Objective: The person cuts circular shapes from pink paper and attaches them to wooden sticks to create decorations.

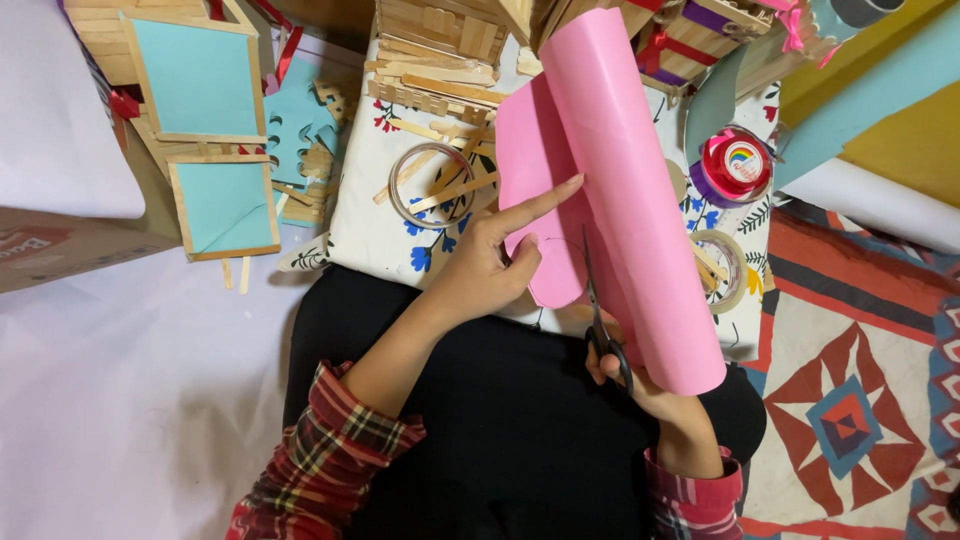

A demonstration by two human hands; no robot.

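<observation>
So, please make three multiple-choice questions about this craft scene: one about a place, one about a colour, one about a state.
1. Where is the left hand?
A. on the pink sheet, forefinger stretched out
B. on the red tape roll
C. on the blue panels

2. What colour are the panels framed with wooden sticks at the upper left?
A. yellow
B. light blue
C. pink

3. What is the state of the pink sheet?
A. lying flat and whole
B. crumpled into a ball
C. partly rolled, with the scissors cutting into it

Answers:
1. A, since the fingers rest on the sheet's left flap.
2. B, since both framed faces show light blue.
3. C, since the right side curls into a tube and the blades, worked by the right hand, stand in the sheet's lower edge.
</observation>
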